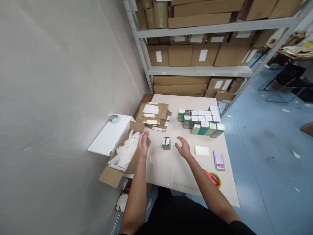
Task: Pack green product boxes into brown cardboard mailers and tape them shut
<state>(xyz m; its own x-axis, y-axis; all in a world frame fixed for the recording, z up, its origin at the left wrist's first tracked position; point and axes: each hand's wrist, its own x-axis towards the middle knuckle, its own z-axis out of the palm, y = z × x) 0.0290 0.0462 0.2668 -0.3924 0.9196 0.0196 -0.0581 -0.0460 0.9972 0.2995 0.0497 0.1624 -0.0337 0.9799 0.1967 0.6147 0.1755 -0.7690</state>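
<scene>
A small green and white box (166, 143) stands on the pale table (176, 169) between my two hands. My left hand (143, 143) hovers open to its left, beside the edge of an open cardboard carton (114, 171) filled with white bags. My right hand (183, 148) is open to the right of the small box, fingers spread, touching nothing. Farther back, several green and white boxes (204, 121) stand packed together in rows.
A stack of flattened cardboard (154, 116) lies at the table's back left. A white card (201, 150) and a red tape dispenser (213, 178) lie on the right. A white box with a tape roll (113, 118) sits left. Metal shelves with cartons (195, 70) stand behind.
</scene>
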